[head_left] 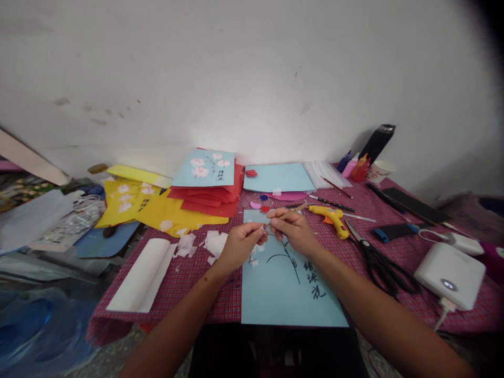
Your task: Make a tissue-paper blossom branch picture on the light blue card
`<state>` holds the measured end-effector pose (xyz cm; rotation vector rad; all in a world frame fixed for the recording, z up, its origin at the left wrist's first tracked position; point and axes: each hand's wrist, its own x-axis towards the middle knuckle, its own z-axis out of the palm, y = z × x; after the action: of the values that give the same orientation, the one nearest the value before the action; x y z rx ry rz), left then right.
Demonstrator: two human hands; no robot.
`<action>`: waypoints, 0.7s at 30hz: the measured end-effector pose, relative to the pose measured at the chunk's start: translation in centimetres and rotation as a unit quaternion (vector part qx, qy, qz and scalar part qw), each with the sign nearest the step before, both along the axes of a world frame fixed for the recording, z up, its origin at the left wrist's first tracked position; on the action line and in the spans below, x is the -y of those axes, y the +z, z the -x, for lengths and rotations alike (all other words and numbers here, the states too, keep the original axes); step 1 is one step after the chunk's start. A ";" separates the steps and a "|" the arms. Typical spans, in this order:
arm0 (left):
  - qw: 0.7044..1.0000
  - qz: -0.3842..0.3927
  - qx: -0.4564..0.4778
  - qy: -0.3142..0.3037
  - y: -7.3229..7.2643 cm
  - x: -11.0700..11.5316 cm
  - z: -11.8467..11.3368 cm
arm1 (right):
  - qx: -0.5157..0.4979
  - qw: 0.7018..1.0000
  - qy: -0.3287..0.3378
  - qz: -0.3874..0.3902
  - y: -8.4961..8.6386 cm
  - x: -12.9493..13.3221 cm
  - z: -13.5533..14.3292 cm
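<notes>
On the left of the checked tablecloth [214, 304], a folded white paper [136, 275] lies near torn paper scraps [216, 243]. The left hand [239, 244] pinches a small pale piece [262, 228] between thumb and fingertips, above the upper part of a blue sheet [271, 304]. The right hand [294, 230], close beside it, pinches what looks like a thin brown stick [301, 207]. Farther right lie a yellow glue gun [328, 214] and scissors [376, 260]. The step in hand seems to be shaping the piece — the next move calls for a light, steady pinch.
</notes>
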<state>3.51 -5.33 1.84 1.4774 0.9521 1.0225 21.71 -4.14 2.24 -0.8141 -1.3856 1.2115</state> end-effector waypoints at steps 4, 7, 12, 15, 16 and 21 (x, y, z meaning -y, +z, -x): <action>1.000 0.009 0.015 -0.002 0.3 0.1 0.0 | -0.015 1.000 0.017 -0.004 -0.2 -0.1 -0.2; 1.000 0.002 0.013 -0.008 0.7 0.2 -0.1 | -0.012 1.000 0.018 0.022 -0.2 -0.2 -0.1; 1.000 -0.015 0.003 -0.003 0.7 0.3 -0.1 | 0.020 1.000 0.000 0.023 0.2 0.0 0.3; 1.000 -0.018 -0.005 -0.009 0.4 0.3 0.0 | 0.017 1.000 -0.003 0.025 0.3 0.1 0.4; 1.000 -0.018 -0.005 -0.010 0.3 0.3 0.0 | 0.015 1.000 -0.002 0.026 0.3 0.1 0.4; 1.000 -0.012 0.013 -0.002 0.2 0.1 0.0 | 0.022 0.999 0.008 0.023 0.4 0.2 0.3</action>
<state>3.50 -5.46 2.05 1.4812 0.9208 1.0507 21.40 -4.35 2.66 -0.8675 -1.4059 1.2492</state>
